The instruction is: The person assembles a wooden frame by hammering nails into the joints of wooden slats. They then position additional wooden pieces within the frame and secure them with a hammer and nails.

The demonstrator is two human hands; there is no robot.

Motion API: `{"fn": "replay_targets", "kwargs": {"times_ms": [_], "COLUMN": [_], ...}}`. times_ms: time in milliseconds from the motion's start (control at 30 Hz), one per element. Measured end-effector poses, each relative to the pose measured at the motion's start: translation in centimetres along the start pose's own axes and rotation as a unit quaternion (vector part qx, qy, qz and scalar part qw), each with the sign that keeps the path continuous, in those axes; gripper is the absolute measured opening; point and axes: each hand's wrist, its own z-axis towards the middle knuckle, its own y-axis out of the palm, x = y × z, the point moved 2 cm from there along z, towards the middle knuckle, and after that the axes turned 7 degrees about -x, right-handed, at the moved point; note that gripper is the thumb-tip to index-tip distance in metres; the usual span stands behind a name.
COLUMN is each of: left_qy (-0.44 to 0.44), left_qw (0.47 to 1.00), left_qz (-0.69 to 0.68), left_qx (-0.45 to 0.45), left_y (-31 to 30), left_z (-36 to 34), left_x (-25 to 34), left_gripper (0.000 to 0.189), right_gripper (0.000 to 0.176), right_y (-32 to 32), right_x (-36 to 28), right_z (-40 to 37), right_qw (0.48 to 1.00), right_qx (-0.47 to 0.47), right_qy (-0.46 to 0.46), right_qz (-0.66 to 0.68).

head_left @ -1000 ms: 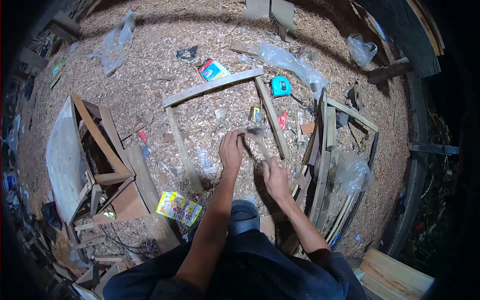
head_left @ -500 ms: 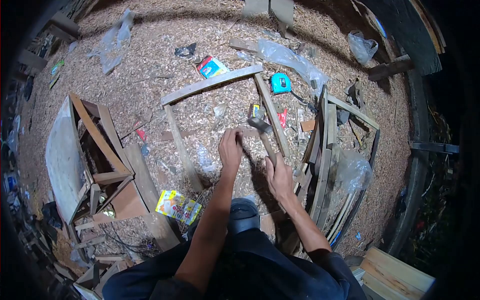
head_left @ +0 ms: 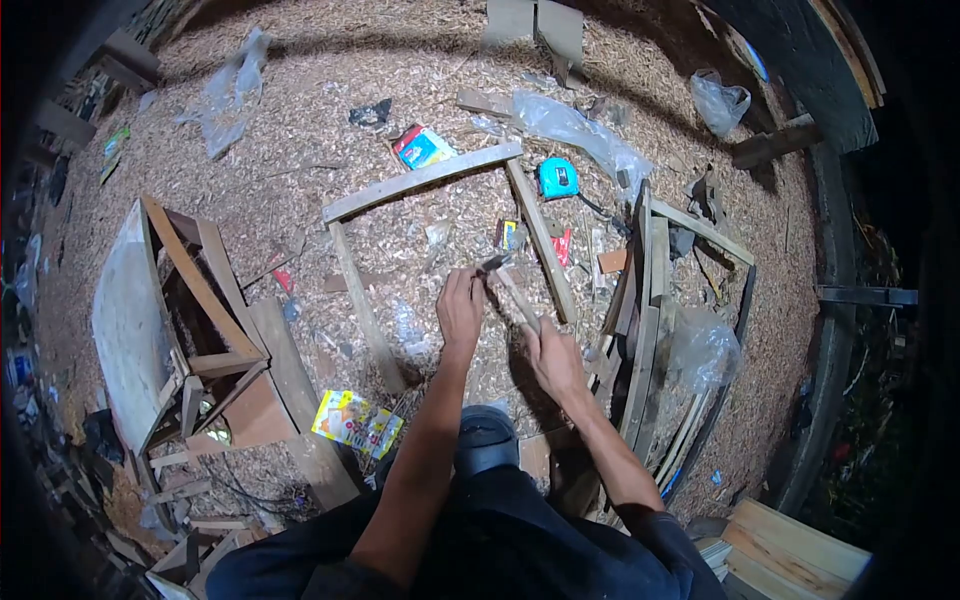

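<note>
A hammer (head_left: 515,297) with a pale wooden handle is gripped in my right hand (head_left: 558,362). Its dark head is right beside the fingertips of my left hand (head_left: 461,312). The left fingers are drawn together in a pinch; whatever is between them is hidden or too small to name. Beyond both hands lies a three-sided wooden frame (head_left: 425,182), made of a curved top bar and two long legs. A small yellow-and-dark box (head_left: 508,236) lies inside its right leg.
A teal tape measure (head_left: 558,178) rests outside the frame's upper right corner. Wooden frame assemblies stand on the left (head_left: 130,320) and right (head_left: 645,330). A yellow packet (head_left: 357,423) lies near my leg. Plastic bags (head_left: 585,130) and wood shavings (head_left: 330,110) cover the ground.
The hammer head has come down and left, from above the left hand to beside its fingertips. My right hand has tilted and shifted slightly lower; my left hand stays nearly in place.
</note>
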Motion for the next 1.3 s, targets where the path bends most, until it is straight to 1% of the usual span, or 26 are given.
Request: {"fn": "replay_targets", "kwargs": {"times_ms": [67, 133, 167, 200, 267, 333, 400, 467, 533, 600, 667, 700, 733, 767, 800, 833, 867, 933, 967, 1000, 1067, 1100, 1133, 1233, 1267, 1300], "left_qy": [-0.008, -0.004, -0.006, -0.004, -0.016, -0.014, -0.015, -0.018, -0.018, -0.014, 0.002, 0.008, 0.009, 0.012, 0.014, 0.017, 0.015, -0.002, -0.006, -0.006, -0.023, -0.031, -0.031, -0.024, -0.013, -0.002], "left_qw": [0.999, 1.000, 1.000, 1.000, 1.000, 1.000, 0.999, 0.999, 0.999, 1.000, 1.000, 0.999, 0.999, 1.000, 0.999, 1.000, 1.000, 1.000, 1.000, 1.000, 0.999, 0.999, 0.999, 0.999, 1.000, 1.000], "left_qz": [0.032, 0.001, 0.004, 0.004, -0.020, 0.007, 0.011, 0.031, -0.033, -0.021, 0.005, 0.021, 0.021, -0.007, -0.034, -0.026, -0.025, 0.009, -0.003, -0.004, -0.014, -0.019, -0.019, -0.011, -0.005, 0.001], "left_qx": [-0.015, -0.023, -0.016, -0.014, -0.011, -0.022, -0.033, -0.035, -0.017, -0.014, -0.027, -0.023, -0.023, -0.014, -0.006, 0.002, 0.003, -0.012, -0.023, -0.022, -0.017, -0.027, -0.023, -0.020, -0.015, -0.010], "left_y": [0.1, 0.1, 0.0, -0.1, -0.3, 0.1, 0.2, 0.1, 0.0, -0.1, -0.2, -0.2, -0.2, -0.3, -0.4, -0.4, -0.3, 0.2, 0.4, 0.3, -0.1, 0.2, 0.0, -0.3, -0.5, -0.8], "left_z": [-0.1, -0.1, -0.1, 0.0, 0.0, -0.1, -0.2, 0.0, -0.1, -0.3, 0.0, 0.1, -0.1, 0.1, 0.1, 0.2, 0.2, -0.2, -0.2, -0.3, 0.0, -0.1, 0.2, -0.4, -0.5, -0.8], "left_x": [-0.5, -0.5, -0.3, 0.0, 0.4, -0.5, -0.8, -0.1, 0.0, -0.3, -0.3, -0.1, 0.1, 0.3, 0.4, 0.5, 0.4, -0.5, -1.0, -0.7, 0.1, -0.4, -0.3, 0.5, 0.8, 1.1], "left_gripper": [0.012, 0.012, 0.011, 0.011, 0.011, 0.012, 0.012, 0.012, 0.014, 0.015, 0.013, 0.011, 0.011, 0.010, 0.009, 0.009, 0.009, 0.010, 0.010, 0.010, 0.008, 0.008, 0.008, 0.008, 0.011, 0.014], "right_gripper": [0.027, 0.028, 0.025, 0.025, 0.021, 0.022, 0.027, 0.028, 0.024, 0.023, 0.026, 0.026, 0.026, 0.024, 0.022, 0.022, 0.022, 0.025, 0.028, 0.028, 0.027, 0.027, 0.027, 0.025, 0.025, 0.023], "right_y": [-0.3, 0.5, 2.0, 1.8, 1.4, 0.4, -0.5, 2.0, 1.6, 0.2, -0.7, 0.1, 1.4, 3.1, 3.0, 2.1, 1.5, 0.1, 0.2, 1.1, 3.5, 2.8, 1.6, -1.6, -1.4, -1.2], "right_x": [-0.6, -0.6, 0.5, 0.6, 1.0, -0.1, -1.6, 0.6, 0.1, -0.6, -1.6, -1.4, 0.0, 1.7, 1.2, 1.2, 1.1, -0.5, -0.7, 0.2, 2.6, 2.6, 1.6, -1.3, -1.4, -1.5], "right_z": [-0.6, -1.2, -0.4, -0.1, 0.6, -0.3, -1.2, -0.5, 0.4, -0.8, -1.7, -2.0, -1.5, -0.3, 0.3, 0.4, 0.3, -0.8, -1.3, -1.0, 0.5, 0.8, 0.9, -1.0, -1.0, -1.3], "right_qw": [1.000, 0.979, 0.993, 0.993, 1.000, 1.000, 0.981, 0.980, 1.000, 1.000, 0.987, 0.979, 0.979, 0.992, 0.999, 0.999, 0.999, 0.990, 0.981, 0.981, 0.999, 1.000, 1.000, 0.992, 0.992, 0.988], "right_qx": [0.012, 0.107, 0.075, 0.077, 0.012, 0.016, 0.120, 0.135, 0.020, 0.000, 0.094, 0.129, 0.130, 0.089, 0.046, 0.025, 0.023, 0.080, 0.109, 0.109, 0.046, 0.022, 0.022, 0.070, 0.071, 0.099], "right_qy": [0.000, -0.046, -0.017, -0.019, -0.010, -0.006, -0.060, -0.047, -0.004, 0.023, -0.029, -0.051, -0.051, -0.036, -0.020, -0.015, -0.016, -0.036, -0.049, -0.049, -0.023, -0.002, -0.005, -0.007, -0.008, -0.034], "right_qz": [0.021, 0.164, 0.088, 0.088, -0.021, -0.002, 0.139, 0.142, -0.005, 0.011, 0.127, 0.152, 0.152, 0.079, 0.006, -0.022, -0.022, 0.108, 0.151, 0.150, 0.005, -0.019, -0.020, 0.109, 0.108, 0.110]}}
